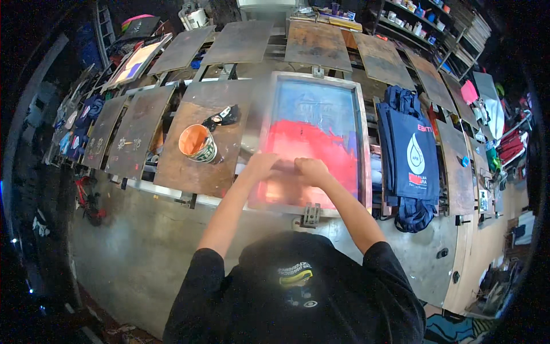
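In front of me lies a screen-printing frame (363, 143) with blue mesh (312, 98) at its far part. Bright red ink (306, 137) covers much of the nearer mesh, its far edge ragged. My left hand (262, 165) and my right hand (312, 171) are closed side by side over the near half of the screen. Between them shows part of a squeegee (285, 164), blurred and mostly hidden by my fingers. At the frame's near edge sits a metal clamp (311, 214).
Left of the screen, a tub with orange-red ink inside (199, 143) and a crumpled black item (222, 117) rest on a brown board (197, 175). Printed navy tote bags (409, 155) lie to the right. More flat boards (238, 43) line the far side, with shelves (408, 27) behind.
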A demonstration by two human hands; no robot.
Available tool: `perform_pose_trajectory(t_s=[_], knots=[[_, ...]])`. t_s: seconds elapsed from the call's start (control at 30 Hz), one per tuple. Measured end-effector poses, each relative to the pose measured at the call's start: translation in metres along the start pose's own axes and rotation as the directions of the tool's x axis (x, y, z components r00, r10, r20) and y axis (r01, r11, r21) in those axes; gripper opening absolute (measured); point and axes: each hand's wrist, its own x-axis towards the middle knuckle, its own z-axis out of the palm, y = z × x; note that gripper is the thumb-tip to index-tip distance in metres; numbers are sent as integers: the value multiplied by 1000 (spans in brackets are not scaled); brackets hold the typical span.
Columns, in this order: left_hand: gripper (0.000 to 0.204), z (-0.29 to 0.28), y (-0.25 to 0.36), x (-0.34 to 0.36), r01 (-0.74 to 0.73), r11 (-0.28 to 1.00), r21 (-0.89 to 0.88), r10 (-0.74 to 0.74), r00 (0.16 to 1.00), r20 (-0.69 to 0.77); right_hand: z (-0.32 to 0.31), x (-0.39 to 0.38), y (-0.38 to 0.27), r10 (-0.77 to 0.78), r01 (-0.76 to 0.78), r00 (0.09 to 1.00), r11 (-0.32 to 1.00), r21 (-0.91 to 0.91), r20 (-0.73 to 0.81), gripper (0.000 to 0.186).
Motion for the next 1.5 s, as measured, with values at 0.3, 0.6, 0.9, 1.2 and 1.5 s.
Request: perform_pose_trajectory(t_s=[0.3, 0.6, 0.9, 1.2, 1.5], knots=[[54, 21, -22, 47, -241, 968, 72, 243, 970, -14, 4, -23, -29, 368, -366, 924, 930, 45, -99, 45], [46, 22, -13, 24, -157, 984, 82, 164, 984, -76, 3, -6, -4, 259, -257, 963, 966, 37, -81, 47], [44, 33, 42, -20, 259, 963, -68, -265, 883, -386, -13, 59, 30, -208, 208, 975, 978, 4, 79, 37], [26, 24, 50, -23, 608, 775, 174, -493, 753, -435, -14, 95, 15, -383, 372, 923, 914, -164, -40, 17], [40, 58, 140, -44, 596, 778, 200, -554, 800, -228, 3, 41, 46, -556, 549, 831, 817, -177, 15, 14]])
